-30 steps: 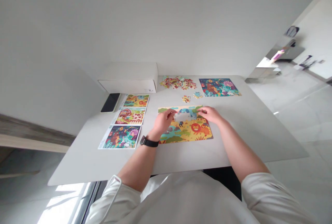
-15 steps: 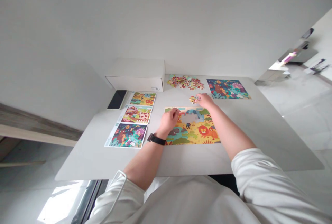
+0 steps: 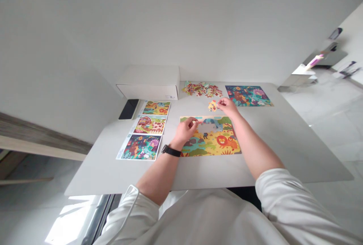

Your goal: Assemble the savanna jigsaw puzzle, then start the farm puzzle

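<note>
A jigsaw puzzle (image 3: 211, 146) of yellow savanna animals, with two orange lions, lies on the table in front of me. A pale gap shows in its upper middle, below a blue elephant. My left hand (image 3: 186, 129), a black watch on its wrist, rests over the puzzle's upper left part with its fingers closed; what they hold, if anything, is hidden. Beyond the puzzle, my right hand (image 3: 229, 107) has thumb and fingers pinched at the right edge of a small cluster of yellow puzzle pieces (image 3: 212, 105). Whatever is between its fingertips is too small to make out.
A larger heap of loose pieces (image 3: 202, 89) lies near the wall, beside a white box (image 3: 147, 90). A dark, colourful puzzle (image 3: 249, 96) is at the back right. On the left lie three picture cards (image 3: 149, 124) in a column and a phone (image 3: 129, 109).
My right hand has drawn a little to the right, uncovering more of the small cluster of pieces. My left hand stays over the puzzle's upper left, nearly unmoved.
</note>
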`<action>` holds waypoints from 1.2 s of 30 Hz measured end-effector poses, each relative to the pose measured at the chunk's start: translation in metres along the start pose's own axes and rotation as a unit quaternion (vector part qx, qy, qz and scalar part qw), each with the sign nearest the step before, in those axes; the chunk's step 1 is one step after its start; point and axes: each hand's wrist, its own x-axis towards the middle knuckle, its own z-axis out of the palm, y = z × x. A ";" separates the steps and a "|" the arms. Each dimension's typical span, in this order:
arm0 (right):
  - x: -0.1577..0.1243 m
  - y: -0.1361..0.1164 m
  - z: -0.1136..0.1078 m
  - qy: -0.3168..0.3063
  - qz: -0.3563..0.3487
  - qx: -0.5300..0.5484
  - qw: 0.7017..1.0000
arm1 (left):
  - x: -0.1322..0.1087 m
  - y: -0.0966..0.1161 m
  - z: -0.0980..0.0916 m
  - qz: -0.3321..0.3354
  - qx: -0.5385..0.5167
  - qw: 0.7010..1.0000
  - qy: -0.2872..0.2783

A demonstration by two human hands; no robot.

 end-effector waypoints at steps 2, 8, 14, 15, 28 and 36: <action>-0.021 -0.005 -0.008 0.011 0.000 0.103 0.995 | -0.001 0.001 0.001 0.002 -0.047 0.999 -0.009; -0.096 -0.011 -0.007 0.065 -0.023 0.240 0.968 | -0.005 0.007 0.007 -0.014 -0.203 0.978 -0.038; -0.127 -0.002 0.027 0.073 0.015 0.287 0.955 | -0.012 0.009 0.012 -0.050 -0.274 0.958 -0.071; -0.129 -0.002 0.031 0.061 0.019 0.287 0.956 | -0.012 0.009 0.013 -0.049 -0.273 0.958 -0.070; -0.138 -0.006 0.037 -0.048 -0.023 0.226 0.973 | -0.011 0.003 0.014 -0.103 -0.253 0.959 -0.079; -0.138 0.005 0.043 -0.084 -0.047 0.181 0.979 | -0.009 0.004 0.012 -0.108 -0.281 0.952 -0.056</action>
